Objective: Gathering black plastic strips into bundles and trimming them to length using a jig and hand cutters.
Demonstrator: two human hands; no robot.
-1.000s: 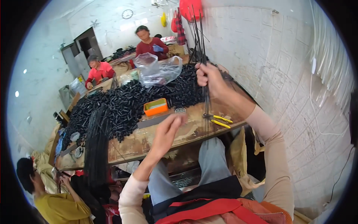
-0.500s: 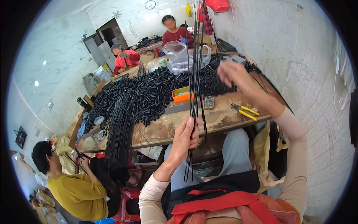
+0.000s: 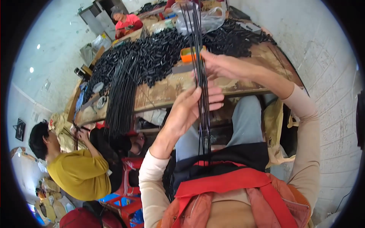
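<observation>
A loose bundle of long, thin black rods (image 3: 204, 127) stands nearly upright before me, its lower ends reaching my lap. My left hand (image 3: 185, 110) holds it around the middle, thumb across the front and fingertips showing on the far side. Higher up, my right hand (image 3: 217, 66) closes on the same rods from the right, with some of its fingers hidden behind them. The upper rods fan apart slightly and pass in front of an orange box (image 3: 187, 55) on the table.
A large heap of short black pieces (image 3: 159, 57) covers much of the wooden table (image 3: 243, 84). More black rods (image 3: 119, 102) hang over its front edge at left. A clear plastic bag (image 3: 213, 21) lies farther back. One co-worker (image 3: 81, 171) sits at left; others are beyond the table.
My right hand has come left from over the table's right side onto the rods. The bundle has dropped toward my lap, and my left hand has risen in the picture as the view tilted down.
</observation>
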